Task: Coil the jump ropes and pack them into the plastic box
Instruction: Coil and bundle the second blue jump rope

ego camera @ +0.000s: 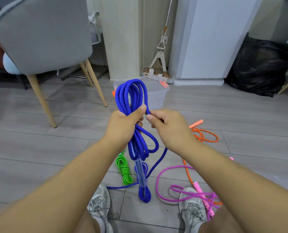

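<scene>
My left hand (123, 126) grips a bundle of blue jump rope (129, 95) at its middle; loops stand above the fist and hang below it, with a clear blue handle (140, 174) dangling. My right hand (168, 125) pinches one strand of the same rope right beside the left thumb. A loose blue tail trails down to the floor. The clear plastic box (158, 93) with orange clips stands on the floor just behind the loops. On the floor lie a coiled green rope (124, 170), an orange rope (205, 135) and a pink-purple rope (187, 192).
A grey chair (44, 39) with wooden legs stands at the left. A mop (160, 47) leans against the wall behind the box, beside a white appliance (207, 39). A black rubbish bag (261, 68) sits at the right. My two shoes (99, 202) are at the bottom.
</scene>
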The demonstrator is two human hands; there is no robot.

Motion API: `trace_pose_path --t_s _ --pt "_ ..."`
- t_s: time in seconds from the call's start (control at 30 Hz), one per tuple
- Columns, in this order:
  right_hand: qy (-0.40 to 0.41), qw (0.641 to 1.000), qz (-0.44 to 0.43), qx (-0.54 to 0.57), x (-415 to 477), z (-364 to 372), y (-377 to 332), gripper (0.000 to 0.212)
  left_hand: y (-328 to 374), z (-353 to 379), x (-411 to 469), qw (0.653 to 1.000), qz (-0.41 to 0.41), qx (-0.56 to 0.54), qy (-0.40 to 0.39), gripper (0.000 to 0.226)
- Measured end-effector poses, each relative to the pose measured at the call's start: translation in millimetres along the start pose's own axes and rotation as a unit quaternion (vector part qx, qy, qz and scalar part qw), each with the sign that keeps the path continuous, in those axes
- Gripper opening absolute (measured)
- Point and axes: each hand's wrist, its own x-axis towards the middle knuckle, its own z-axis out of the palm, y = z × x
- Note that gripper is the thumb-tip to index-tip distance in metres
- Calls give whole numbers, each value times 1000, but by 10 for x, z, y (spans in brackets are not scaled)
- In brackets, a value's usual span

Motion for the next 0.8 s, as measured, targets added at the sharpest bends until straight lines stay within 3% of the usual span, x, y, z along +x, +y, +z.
trace_pose_path --t_s 0.2,0.43,0.63,0.8 --pt "-22 999 16 -27 26 16 -12 34 4 15 -18 1000 3 28 4 27" --pt "-61 998 35 6 -32 -8 8 23 3 -29 -18 997 4 80 11 32" --pt "-128 990 63 0 -89 -154 308 19 77 -144 14 999 -3 -4 34 19" --pt "-137 986 81 59 -158 -227 522 14 29 -173 -9 999 5 17 29 35"
